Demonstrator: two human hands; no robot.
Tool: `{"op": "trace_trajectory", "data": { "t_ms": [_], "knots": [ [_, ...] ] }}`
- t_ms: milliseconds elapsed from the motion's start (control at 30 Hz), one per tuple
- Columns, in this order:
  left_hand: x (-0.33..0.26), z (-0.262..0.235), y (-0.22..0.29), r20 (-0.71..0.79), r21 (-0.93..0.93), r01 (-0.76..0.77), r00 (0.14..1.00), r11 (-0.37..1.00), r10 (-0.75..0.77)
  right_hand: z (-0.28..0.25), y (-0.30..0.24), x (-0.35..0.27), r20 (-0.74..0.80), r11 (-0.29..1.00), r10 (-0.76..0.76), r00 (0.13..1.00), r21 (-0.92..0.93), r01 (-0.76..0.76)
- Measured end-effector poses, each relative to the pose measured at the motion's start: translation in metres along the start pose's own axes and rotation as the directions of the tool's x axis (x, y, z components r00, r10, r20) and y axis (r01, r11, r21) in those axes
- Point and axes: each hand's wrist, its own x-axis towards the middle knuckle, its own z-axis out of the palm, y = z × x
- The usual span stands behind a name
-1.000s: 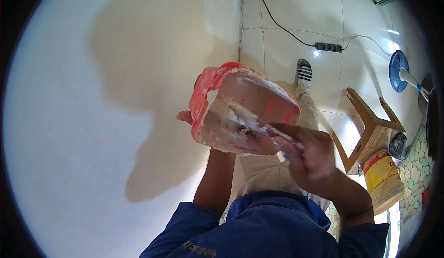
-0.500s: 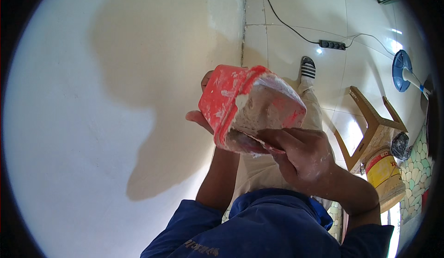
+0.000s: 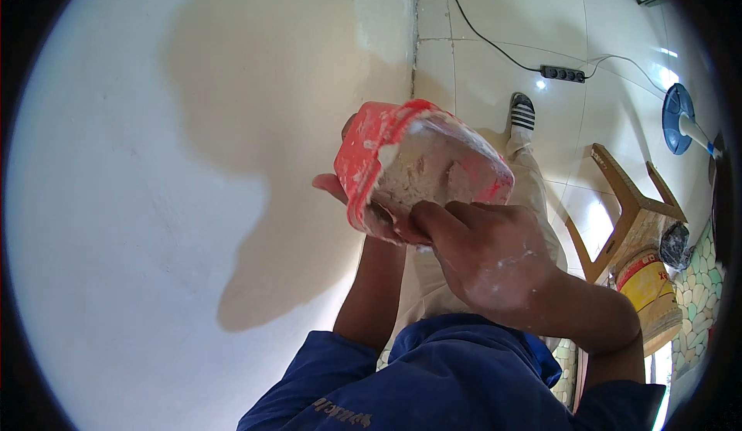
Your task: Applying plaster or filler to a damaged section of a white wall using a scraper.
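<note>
red plastic makes up the tub [image 3: 363, 149], which is held in front of the body, tilted, its mouth facing right and toward the camera. the left hand [image 3: 331, 187] grasps it from behind and below; most of that hand is hidden, with only parts of the digits showing past the tub's left side. the right hand [image 3: 495, 261] is at the near edge of the mouth, fingers bent and closed on a thin, reddish tool [image 3: 404, 228], much of which is covered by the fingers. pale smears mark the back of the right hand. whitish paste [image 3: 421, 172] coats the inside of the tub and its rim.

a smooth white wall [image 3: 116, 199] fills the left side, with a broad shadow [image 3: 263, 75] cast on it. beyond its edge, pale tiles cover the floor [image 3: 502, 13]. a black power strip [image 3: 563, 74] lies there, with a dark cable [image 3: 483, 35] running from it. to the right are a brown stool [image 3: 630, 214], a dark bag [image 3: 675, 245] and, beside the stool, a bucket [image 3: 648, 284] with a yellow and red label. farther out is a blue disc [image 3: 677, 114] with a white pole [image 3: 696, 133].

counted: two hands, one tub, one tool, one power strip, one stool, one bucket, one bag, one disc, and one striped sandal [image 3: 522, 110] in view.
</note>
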Motion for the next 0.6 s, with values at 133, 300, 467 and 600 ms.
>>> {"op": "trace_trajectory", "data": {
  "t_ms": [133, 300, 467, 600],
  "knots": [
    [-0.005, 0.002, 0.003, -0.004, -0.002, 0.001, 1.0, 1.0, -0.001, 0.003, 0.005, 0.004, 0.019, 0.994, 0.015, 1.0, -0.104, -0.013],
    [-0.007, 0.005, 0.0, -0.011, -0.012, -0.005, 1.0, 1.0, 0.004, -0.015, 0.008, -0.007, -0.074, 0.995, 0.089, 0.993, -0.034, -0.092],
    [-0.014, 0.005, 0.006, -0.023, -0.017, -0.013, 1.0, 1.0, 0.012, -0.026, 0.015, -0.008, -0.16, 0.979, 0.157, 0.975, 0.153, -0.133],
    [-0.015, 0.004, 0.004, -0.032, -0.027, -0.009, 0.999, 1.0, 0.009, -0.012, 0.029, -0.007, -0.179, 0.968, 0.171, 0.969, 0.215, -0.131]
  ]
}}
